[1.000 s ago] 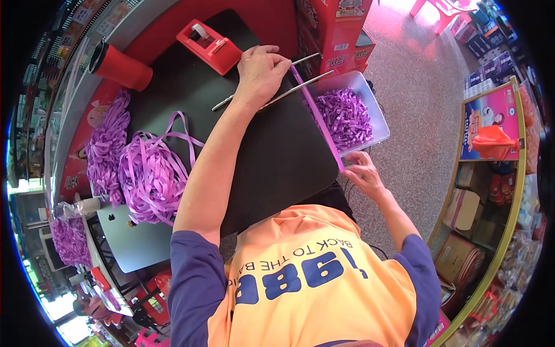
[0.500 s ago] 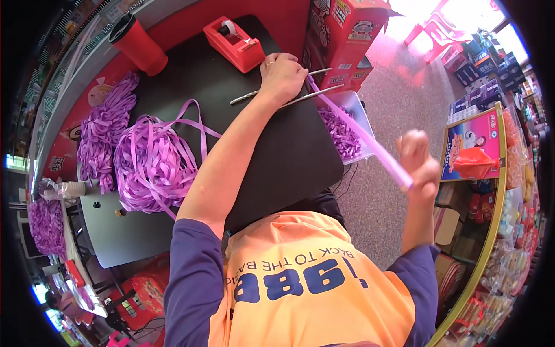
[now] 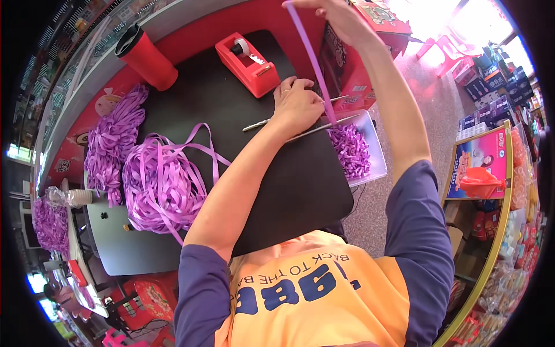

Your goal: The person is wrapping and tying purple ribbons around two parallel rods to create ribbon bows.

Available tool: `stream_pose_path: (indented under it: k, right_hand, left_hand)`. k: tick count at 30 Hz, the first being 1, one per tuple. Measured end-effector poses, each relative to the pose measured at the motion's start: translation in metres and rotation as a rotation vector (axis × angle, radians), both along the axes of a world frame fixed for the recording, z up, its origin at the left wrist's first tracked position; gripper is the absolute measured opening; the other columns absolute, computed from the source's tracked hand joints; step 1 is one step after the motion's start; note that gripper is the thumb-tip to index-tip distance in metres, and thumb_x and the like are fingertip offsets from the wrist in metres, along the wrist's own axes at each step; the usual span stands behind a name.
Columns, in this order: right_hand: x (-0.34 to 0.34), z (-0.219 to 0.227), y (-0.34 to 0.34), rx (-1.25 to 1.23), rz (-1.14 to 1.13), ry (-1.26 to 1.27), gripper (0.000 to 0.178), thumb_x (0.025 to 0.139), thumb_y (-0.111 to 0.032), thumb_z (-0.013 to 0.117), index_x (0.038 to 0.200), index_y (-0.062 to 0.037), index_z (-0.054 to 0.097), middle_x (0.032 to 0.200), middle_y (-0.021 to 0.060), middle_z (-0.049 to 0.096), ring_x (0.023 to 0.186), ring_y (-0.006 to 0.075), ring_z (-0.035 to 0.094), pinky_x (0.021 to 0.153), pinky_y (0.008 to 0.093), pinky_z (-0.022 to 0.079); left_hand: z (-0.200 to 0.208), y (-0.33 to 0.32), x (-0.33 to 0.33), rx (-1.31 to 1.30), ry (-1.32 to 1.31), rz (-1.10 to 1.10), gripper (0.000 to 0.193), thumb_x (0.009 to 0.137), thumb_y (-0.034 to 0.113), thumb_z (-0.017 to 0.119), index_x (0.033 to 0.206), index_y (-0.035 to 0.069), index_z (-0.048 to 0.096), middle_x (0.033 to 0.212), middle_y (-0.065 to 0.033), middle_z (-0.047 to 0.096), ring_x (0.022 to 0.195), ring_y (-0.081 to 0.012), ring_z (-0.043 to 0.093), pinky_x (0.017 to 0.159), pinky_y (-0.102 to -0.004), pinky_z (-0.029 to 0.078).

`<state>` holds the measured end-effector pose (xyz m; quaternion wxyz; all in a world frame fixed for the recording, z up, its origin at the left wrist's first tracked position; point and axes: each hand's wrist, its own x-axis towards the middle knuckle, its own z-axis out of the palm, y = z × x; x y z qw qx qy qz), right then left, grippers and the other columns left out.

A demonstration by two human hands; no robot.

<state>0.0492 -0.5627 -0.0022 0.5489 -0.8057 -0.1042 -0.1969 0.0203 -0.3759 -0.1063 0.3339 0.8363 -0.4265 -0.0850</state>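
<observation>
The left hand [image 3: 298,109] is being rested over two thin metal rods [image 3: 312,132] at the edge of the black table [image 3: 289,196], with its fingers bent; whether the rods are being gripped firmly cannot be told. By the right hand [image 3: 341,20], high at the upper edge of the view, a purple ribbon strip [image 3: 312,55] is being pinched, it appears, between nearly closed fingertips. The strip is being stretched straight down to the rods, just beside the left hand; how it is passing around them is not being shown clearly. Many short purple pieces [image 3: 350,151] are already being held in the pale plastic bin [image 3: 378,165], so a good part seems done. At the left, a loose ribbon heap [image 3: 162,185] and a ribbon bundle [image 3: 113,147] are being left in long lengths, so much seems to be remaining.
</observation>
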Motion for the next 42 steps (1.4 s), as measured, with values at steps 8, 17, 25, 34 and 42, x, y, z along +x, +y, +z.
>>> stream_pose_path:
  k: [8, 17, 25, 34, 42]
  right_hand:
    - [0.054, -0.141, -0.037, 0.23, 0.043, 0.372, 0.064, 0.099, -0.055, 0.03, 0.126, -0.0042, 0.06, 0.136, 0.0052, 0.054, 0.129, 0.0165, 0.041, 0.109, 0.0355, 0.025]
    - [-0.025, -0.27, -0.015, 0.215, 0.185, 0.654, 0.044, 0.098, -0.037, 0.048, 0.125, -0.0033, 0.057, 0.121, 0.0081, 0.059, 0.116, 0.0185, 0.053, 0.101, 0.033, 0.039]
    - [-0.236, -0.271, 0.035, 0.139, -0.153, 0.429, 0.031, 0.097, -0.025, 0.049, 0.112, -0.0032, 0.063, 0.12, 0.0094, 0.052, 0.116, 0.0237, 0.048, 0.1, 0.0348, 0.036]
    - [-0.304, -0.155, 0.072, 0.092, -0.292, 0.112, 0.05, 0.095, -0.048, 0.048, 0.088, -0.0064, 0.073, 0.101, 0.0088, 0.051, 0.101, 0.0226, 0.045, 0.094, 0.0381, 0.034]
    - [-0.248, -0.099, 0.068, 0.14, -0.136, -0.131, 0.068, 0.096, -0.058, 0.034, 0.077, -0.0031, 0.07, 0.106, 0.0115, 0.052, 0.102, 0.0218, 0.042, 0.094, 0.0372, 0.028]
  left_hand:
    - [0.001, 0.002, -0.004, 0.022, -0.035, 0.012, 0.024, 0.076, 0.02, 0.058, 0.088, 0.006, 0.073, 0.135, -0.0097, 0.05, 0.134, -0.0348, 0.03, 0.111, -0.0473, 0.022]
    - [-0.001, 0.002, -0.011, -0.224, -0.046, 0.124, 0.022, 0.074, 0.018, 0.064, 0.091, 0.008, 0.073, 0.132, -0.0169, 0.05, 0.127, -0.0361, 0.04, 0.109, -0.0456, 0.029]
    - [-0.009, 0.001, -0.01, -0.223, -0.17, 0.092, 0.018, 0.071, 0.019, 0.067, 0.085, 0.012, 0.076, 0.124, -0.0168, 0.055, 0.123, -0.033, 0.044, 0.106, -0.0456, 0.031]
    - [-0.013, 0.002, -0.009, -0.219, -0.163, 0.082, 0.019, 0.073, 0.022, 0.065, 0.085, 0.014, 0.077, 0.126, -0.0161, 0.055, 0.125, -0.0318, 0.042, 0.108, -0.0447, 0.029]
    - [-0.015, 0.002, -0.009, -0.237, -0.162, 0.096, 0.019, 0.072, 0.023, 0.066, 0.084, 0.013, 0.077, 0.126, -0.0168, 0.055, 0.125, -0.0324, 0.043, 0.108, -0.0437, 0.03]
